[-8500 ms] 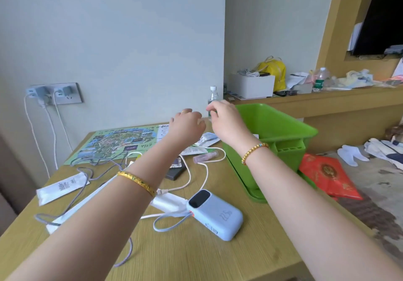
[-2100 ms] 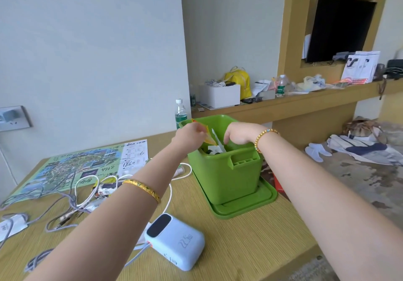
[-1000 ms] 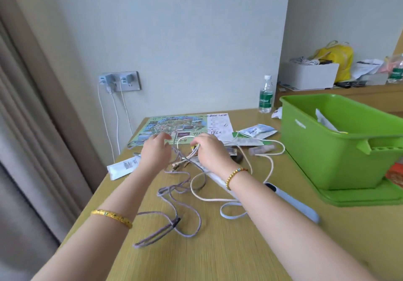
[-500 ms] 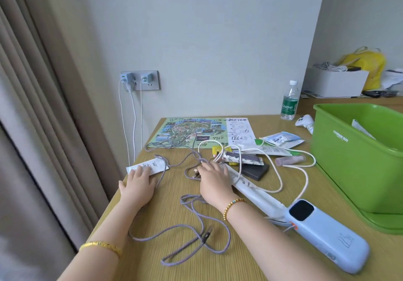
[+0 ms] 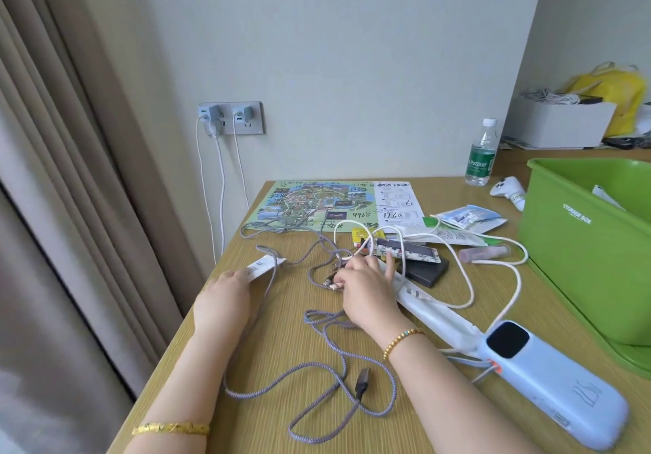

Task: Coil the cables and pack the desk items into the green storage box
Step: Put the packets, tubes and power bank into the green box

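Purple braided cable (image 5: 338, 376) lies in loose loops nearest to the person, its dark plug free on the wooden desk (image 5: 267, 418). Right of this cable rests the pale blue power bank (image 5: 549, 379). Beyond the cable, the right hand (image 5: 366, 288) presses with relaxed fingers on a knot of connectors, and the left hand (image 5: 225, 295) lies flat on a white paper sachet (image 5: 264, 267); neither hand grips anything. I judge that pulling now could tighten the tangle with the white cord (image 5: 465, 277) and drag small items. Far right of the cable stands the green plastic storage box (image 5: 577, 252).
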